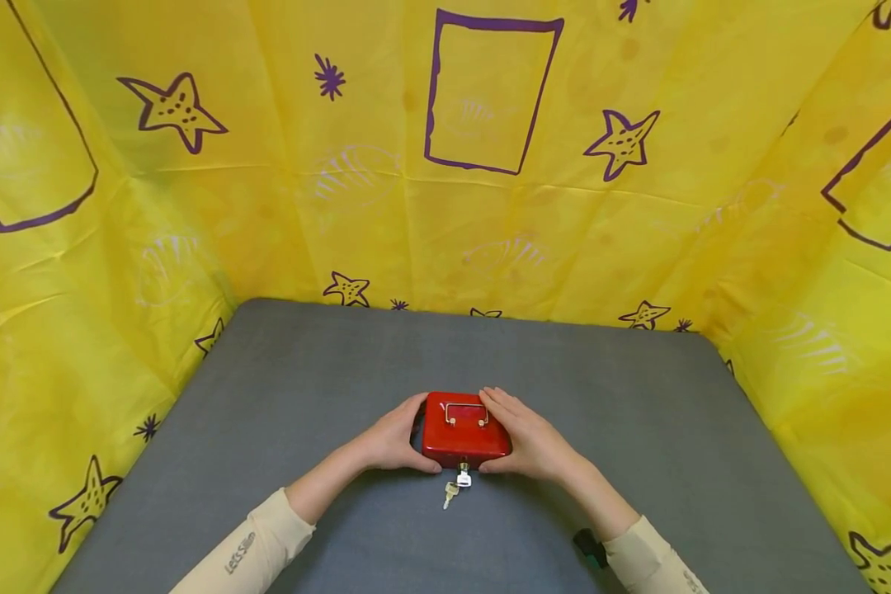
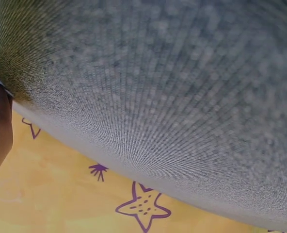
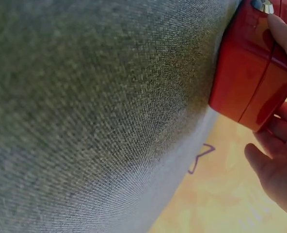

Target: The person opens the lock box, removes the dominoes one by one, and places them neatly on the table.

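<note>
Here the small red cash box (image 1: 465, 429) sat near the middle of the grey tabletop (image 1: 282, 396), its lid down and wire handle folded flat. The left hand (image 1: 395, 437) and right hand (image 1: 529, 437) clasped its two ends, fingers curled round them, probably to steady it. A key (image 1: 464, 476) stood in the front lock, a second dangling below.

Head view looks down; wrist views skim the grey mat (image 1: 282, 396).

red cash box (image 1: 465, 429) | lid closed | key (image 1: 464, 475) in lock
</note>
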